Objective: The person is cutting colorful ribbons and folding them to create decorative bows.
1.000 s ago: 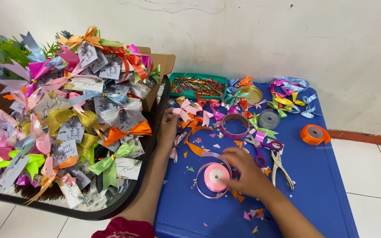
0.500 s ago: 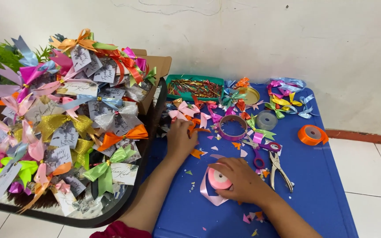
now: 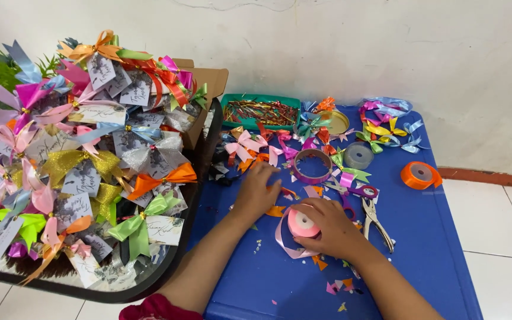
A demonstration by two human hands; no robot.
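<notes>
- Right hand (image 3: 327, 228): fingers curled around a pink ribbon spool (image 3: 301, 223), holding it on the blue table (image 3: 422, 249); spool lies flat, hub facing up.
- Loose pink ribbon tail (image 3: 285, 243): loops out from the spool's left, toward the other hand.
- Left hand (image 3: 258, 191): palm down, fingers loosely spread, pressing on the table among orange scraps (image 3: 275, 211), just up-left of the spool; holds nothing visible.
- Pliers (image 3: 377, 220): just right of the right hand.
- Tray of finished bows (image 3: 78, 160): far left.

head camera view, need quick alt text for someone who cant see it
A person's right hand grips a pink ribbon spool on a blue table, while the left hand rests flat among scattered ribbon scraps. A black tray piled with colourful ribbon bows and tagged favours sits to the left; an orange ribbon roll lies at right.
</notes>
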